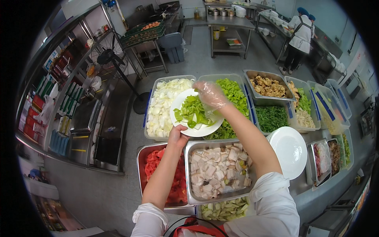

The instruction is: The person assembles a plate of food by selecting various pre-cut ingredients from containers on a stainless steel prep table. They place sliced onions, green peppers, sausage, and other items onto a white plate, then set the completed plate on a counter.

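Observation:
My left hand point(179, 136) grips the near rim of a round white plate point(179, 104), closed on it with the thumb on top. Cut green pepper pieces point(193, 111) lie on the plate. Over the plate's far right edge is my right hand point(213, 96), in a clear plastic glove. Its fingers are blurred and partly hidden by the film, so their closure cannot be told. Below and behind the plate stand a clear tub of white onion pieces point(167, 93) and another of chopped green peppers point(233, 89).
Nearer me are metal pans of red pieces point(154, 160) and pale meat chunks point(217, 170). White plates point(289, 152) are stacked at right, beside chopped greens point(271, 117) and a pan of brown pieces point(269, 85). A floor fan point(110, 57) stands left; workers point(302, 35) are at far right.

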Demonstrator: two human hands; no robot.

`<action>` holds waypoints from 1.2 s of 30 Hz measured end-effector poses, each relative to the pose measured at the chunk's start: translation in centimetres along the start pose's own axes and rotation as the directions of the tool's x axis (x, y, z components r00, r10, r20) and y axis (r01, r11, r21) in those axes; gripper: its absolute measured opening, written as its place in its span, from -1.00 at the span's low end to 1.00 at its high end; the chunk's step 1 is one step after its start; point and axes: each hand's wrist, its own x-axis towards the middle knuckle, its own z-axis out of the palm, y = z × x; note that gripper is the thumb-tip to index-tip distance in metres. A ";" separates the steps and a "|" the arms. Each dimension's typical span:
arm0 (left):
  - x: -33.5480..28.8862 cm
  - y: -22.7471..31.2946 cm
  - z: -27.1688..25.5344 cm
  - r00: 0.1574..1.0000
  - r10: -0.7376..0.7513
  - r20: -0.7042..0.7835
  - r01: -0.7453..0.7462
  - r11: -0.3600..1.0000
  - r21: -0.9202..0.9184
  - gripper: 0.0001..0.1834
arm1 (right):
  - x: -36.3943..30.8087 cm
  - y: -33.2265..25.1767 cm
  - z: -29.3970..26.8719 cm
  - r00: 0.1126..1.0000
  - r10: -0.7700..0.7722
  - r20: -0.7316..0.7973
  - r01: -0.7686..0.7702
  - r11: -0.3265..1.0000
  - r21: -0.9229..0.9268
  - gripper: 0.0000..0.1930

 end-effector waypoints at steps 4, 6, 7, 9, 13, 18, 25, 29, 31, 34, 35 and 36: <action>-1.1 0.5 0.3 1.000 -0.013 0.002 0.013 1.000 -0.014 -0.33 | -0.1 0.8 -2.4 0.936 -0.051 -0.348 0.015 0.994 -0.106 -0.75; -1.6 0.6 0.4 0.999 -0.022 0.038 0.023 0.999 -0.025 -0.31 | -0.6 3.9 -3.1 0.917 0.053 -0.395 -0.089 0.993 -0.072 -0.75; -1.7 0.7 0.1 0.998 -0.025 0.053 0.027 0.999 -0.038 -0.31 | -1.0 5.0 -3.4 0.924 0.118 -0.365 -0.156 0.985 -0.077 -0.74; -2.5 0.8 -0.3 0.998 -0.029 0.062 0.032 0.998 -0.051 -0.29 | -2.6 5.5 -3.4 0.948 0.250 -0.196 -0.276 0.954 -0.121 -0.70; -4.6 1.3 -0.7 0.997 -0.018 0.069 0.019 1.000 -0.022 -0.27 | -6.3 2.0 -2.0 0.979 0.089 -0.186 -0.084 0.996 0.034 -0.56; -6.5 0.6 -1.6 0.999 -0.054 -0.003 0.054 0.998 -0.040 -0.26 | -7.6 -2.6 -1.1 0.991 -0.084 0.102 0.100 0.981 -0.163 -0.46; -13.3 1.1 -3.9 0.999 0.038 0.025 -0.036 0.997 -0.071 -0.24 | -13.2 -2.8 -4.2 0.970 0.128 -0.208 -0.043 0.929 0.368 -0.53; -18.1 2.3 -6.3 0.996 0.086 -0.009 -0.086 0.993 -0.084 -0.18 | -21.8 0.9 -5.3 0.885 0.407 -0.225 -0.282 0.855 0.436 -0.61; -20.4 2.5 -7.2 0.993 0.113 -0.030 -0.115 0.991 -0.063 -0.17 | -26.0 3.3 -4.9 0.827 0.537 -0.163 -0.477 0.826 0.300 -0.65; -23.9 2.6 -9.0 0.986 0.149 -0.079 -0.154 0.987 -0.051 -0.15 | -30.2 2.1 -3.4 0.813 0.582 -0.036 -0.581 0.813 0.027 -0.57; -24.8 2.4 -9.3 0.986 0.137 -0.093 -0.143 0.988 -0.060 -0.14 | -31.0 2.3 -3.0 0.829 0.559 -0.008 -0.558 0.826 -0.072 -0.51; -25.7 2.0 -9.5 0.982 0.132 -0.133 -0.141 0.988 -0.060 -0.15 | -31.2 2.7 -2.3 0.851 0.524 0.040 -0.513 0.844 -0.157 -0.42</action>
